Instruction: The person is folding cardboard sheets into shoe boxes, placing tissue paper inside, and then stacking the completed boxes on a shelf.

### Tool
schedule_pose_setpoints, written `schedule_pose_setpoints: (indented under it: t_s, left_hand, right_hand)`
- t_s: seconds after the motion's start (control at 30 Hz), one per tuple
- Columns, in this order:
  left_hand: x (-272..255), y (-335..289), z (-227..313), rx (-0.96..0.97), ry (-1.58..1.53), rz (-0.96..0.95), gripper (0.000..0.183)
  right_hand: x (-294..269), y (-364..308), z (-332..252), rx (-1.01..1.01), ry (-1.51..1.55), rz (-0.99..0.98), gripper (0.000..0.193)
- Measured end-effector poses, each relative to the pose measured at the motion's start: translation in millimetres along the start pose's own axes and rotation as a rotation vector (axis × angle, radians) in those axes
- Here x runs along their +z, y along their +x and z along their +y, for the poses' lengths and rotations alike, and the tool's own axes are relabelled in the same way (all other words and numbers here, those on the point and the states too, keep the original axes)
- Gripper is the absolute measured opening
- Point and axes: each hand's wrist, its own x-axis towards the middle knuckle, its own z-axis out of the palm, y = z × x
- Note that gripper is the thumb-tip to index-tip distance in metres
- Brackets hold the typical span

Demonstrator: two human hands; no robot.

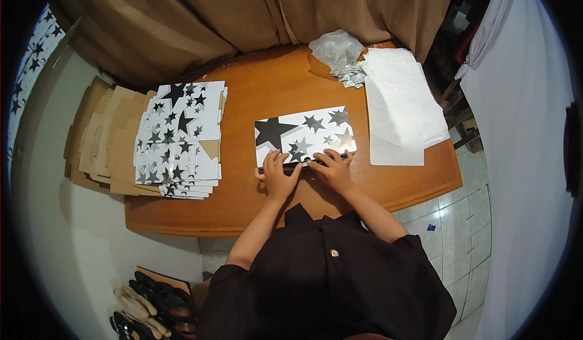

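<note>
In the middle of the wooden table lies a white cardboard box [310,124] printed with black and grey stars, its lid down on top. Both of my hands are at its near edge. My left hand [279,176] grips the near left corner, fingers on the top and thumb toward the front. My right hand [333,171] holds the same edge further right, its fingertips on the lid and its thumb close to the left thumb. The front side of the box is mostly hidden by my fingers.
Flat star-printed card sheets [182,133] are stacked on the left, beside brown cardboard pieces [103,136]. At the right lie white paper sheets [398,115]; a clear plastic bag [337,49] with small silvery packets [350,75] is behind them. Shoes [158,306] stand at lower left.
</note>
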Motion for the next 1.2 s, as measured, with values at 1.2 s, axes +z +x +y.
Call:
schedule_pose_setpoints:
  t_s: [1.2]
  left_hand:
    - [1, 13, -30, 0.285, 0.144, -0.201, 0.036]
  right_hand:
    - [-11, 33, -7, -0.043, -0.007, 0.014, 0.02]
